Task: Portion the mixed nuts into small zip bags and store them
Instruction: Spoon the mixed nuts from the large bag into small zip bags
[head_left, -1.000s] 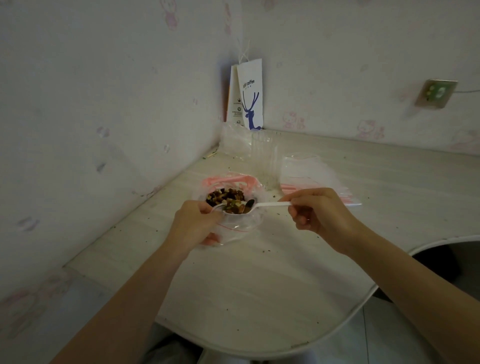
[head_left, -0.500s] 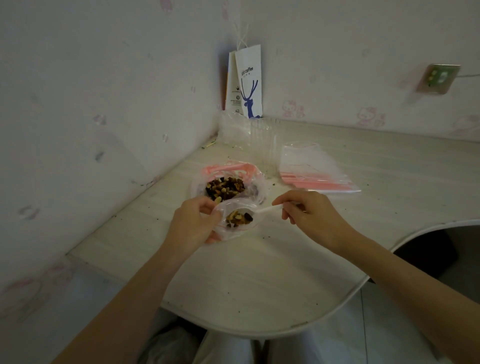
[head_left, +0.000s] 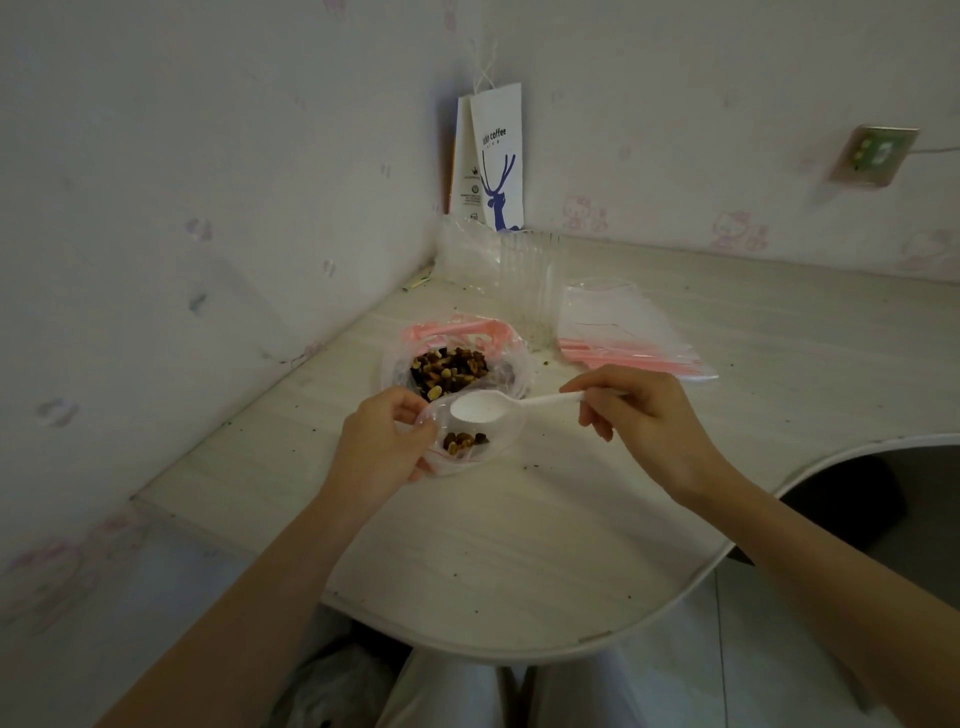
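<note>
Head view puts you early in the job; your left hand (head_left: 382, 452) pinches the rim of a small zip bag (head_left: 498, 434), thumb and curled fingers keeping its mouth open, just in front of the large bag of mixed nuts (head_left: 451, 368) on the table (head_left: 519, 545); your right hand (head_left: 644, 415) grips the handle of a white spoon (head_left: 478, 406) between thumb and bent fingers, its bowl over the small bag's mouth and, as far as you can see, empty; a little heap of nuts (head_left: 464, 441) lies at the bottom of the small bag, so I judge this portion only begun; the large bag looks well filled, the stack of empty zip bags (head_left: 628, 340) lies unused beyond your right hand, no sealed portion shows anywhere, and sealing and storing are all to come; hard to make out: how many bags the stack holds, whether the clear plastic tub (head_left: 519, 270) near the corner holds anything, where the finished bags are meant to go, and the small bag's pink seal strip, partly hidden under your left hand; the paper coffee bag (head_left: 493, 161) in the corner stands closed to view
</note>
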